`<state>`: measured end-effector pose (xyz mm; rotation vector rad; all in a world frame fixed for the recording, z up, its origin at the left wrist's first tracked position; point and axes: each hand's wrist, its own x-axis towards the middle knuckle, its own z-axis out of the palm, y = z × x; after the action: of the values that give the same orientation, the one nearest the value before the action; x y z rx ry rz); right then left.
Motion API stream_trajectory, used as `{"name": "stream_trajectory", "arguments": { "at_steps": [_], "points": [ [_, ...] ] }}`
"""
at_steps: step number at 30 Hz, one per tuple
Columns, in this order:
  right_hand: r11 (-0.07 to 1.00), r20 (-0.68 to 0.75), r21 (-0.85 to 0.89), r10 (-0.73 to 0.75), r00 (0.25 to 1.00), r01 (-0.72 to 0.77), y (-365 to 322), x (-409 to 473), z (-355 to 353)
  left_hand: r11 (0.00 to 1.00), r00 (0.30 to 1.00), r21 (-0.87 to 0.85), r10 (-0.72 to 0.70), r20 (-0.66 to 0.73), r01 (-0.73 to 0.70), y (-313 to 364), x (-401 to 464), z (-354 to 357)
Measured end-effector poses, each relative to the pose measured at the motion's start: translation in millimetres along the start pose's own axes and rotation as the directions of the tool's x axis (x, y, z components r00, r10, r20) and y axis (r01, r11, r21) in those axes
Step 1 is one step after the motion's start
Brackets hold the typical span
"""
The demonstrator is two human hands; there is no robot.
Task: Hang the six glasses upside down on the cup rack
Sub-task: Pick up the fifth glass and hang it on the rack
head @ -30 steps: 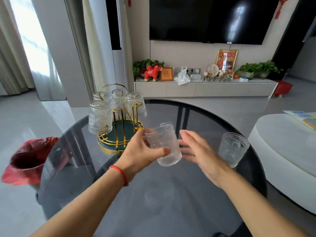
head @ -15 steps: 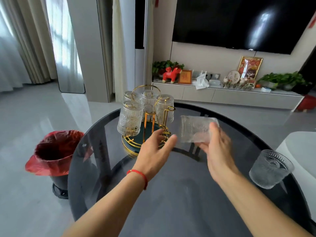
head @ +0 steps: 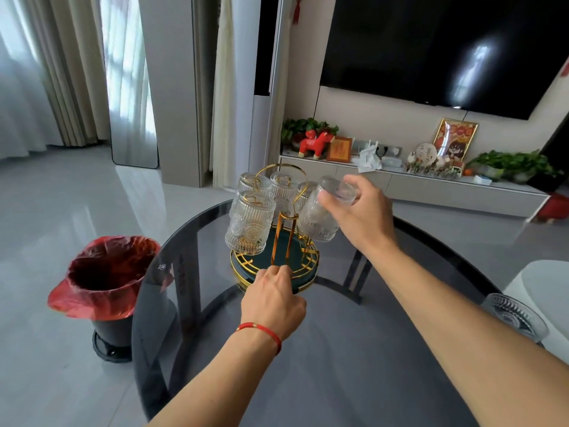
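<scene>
On the left of the round dark glass desk (head: 338, 365) stands the cup rack (head: 278, 266), a gold wire frame on a green tray base, with four glasses already hanging mouth down on its prongs; the nearest of them (head: 249, 223) hangs at the front left. The left hand (head: 272, 300) rests at the front rim of the rack's base, its fingers (head: 281, 272) curled narrow around the gold wire there, which looks like a bracing hold. That hold is worth having: a light wire stand loaded with glass on one side may tip or slide on the smooth desk when another glass is pushed on. Just right of the rack's centre, the right hand (head: 360, 211) carries the fifth glass (head: 320, 217) upside down, fingers wrapped over its thick base, the open mouth tilted down and toward the rack, close beside or perhaps touching a hung glass behind it; I cannot tell which. The free upright prong (head: 284, 229) stands just left of the held glass. To do this well, the mouth should be brought squarely over the prong tip, then lowered slowly along it, keeping clear of the neighbouring glasses so the ribbed walls do not knock together, and released only when the glass sits steady. Far right, near the desk's edge, the sixth glass (head: 517, 318) stands upright, well apart from the rack, yet to be hung.
</scene>
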<state>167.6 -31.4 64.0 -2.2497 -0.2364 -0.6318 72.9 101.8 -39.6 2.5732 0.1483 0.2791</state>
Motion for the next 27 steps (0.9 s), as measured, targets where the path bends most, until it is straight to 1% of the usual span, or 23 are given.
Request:
{"name": "stream_trajectory", "arguments": {
  "at_steps": [5, 9, 13, 16, 19, 21, 24, 25, 27],
  "points": [
    [0.99, 0.098, -0.127, -0.049, 0.994, 0.062, 1.9, -12.5, 21.3, 1.0, 1.0, 0.018, 0.005, 0.005, -0.005, 0.4, -0.7, -1.0],
    [0.988, 0.114, -0.143, -0.042, 0.993, 0.058, 8.9, -14.8, 25.6, 0.999, 1.0, 0.031, 0.013, 0.011, -0.014, -2.2, -0.2, -1.0],
    [0.982, 0.161, -0.176, -0.046, 0.986, 0.074, 12.0, -13.0, 29.3, 0.999, 1.0, 0.043, 0.023, -0.009, -0.022, -3.6, -0.4, 0.4],
    [0.983, 0.193, -0.173, -0.035, 0.981, 0.069, 16.8, -14.9, 31.3, 0.998, 1.0, 0.062, 0.026, -0.012, -0.025, -1.5, -1.3, 0.5],
    [0.993, 0.259, -0.105, -0.031, 0.965, 0.06, 23.5, -24.6, 27.9, 0.997, 0.999, 0.073, 0.035, -0.028, -0.033, 1.8, -5.2, 0.2],
    [0.995, 0.26, -0.069, -0.05, 0.964, 0.07, 32.1, -37.9, 20.1, 0.995, 0.995, 0.063, 0.08, -0.051, -0.077, 6.6, -8.8, 1.2],
    [0.992, 0.219, -0.069, -0.087, 0.972, 0.105, 56.3, -70.4, -4.2, 0.974, 0.973, -0.03, 0.224, -0.063, -0.226, 16.2, -16.0, 4.8],
    [0.989, 0.188, -0.094, -0.096, 0.977, 0.115, 69.7, -83.7, -16.3, 0.961, 0.962, -0.066, 0.266, -0.061, -0.269, 20.7, -19.4, 5.5],
    [0.963, 0.106, -0.225, -0.124, 0.987, 0.145, 102.7, -109.9, -42.8, 0.937, 0.95, -0.153, 0.31, -0.049, -0.314, 30.3, -27.1, 8.0]
  ]
}}
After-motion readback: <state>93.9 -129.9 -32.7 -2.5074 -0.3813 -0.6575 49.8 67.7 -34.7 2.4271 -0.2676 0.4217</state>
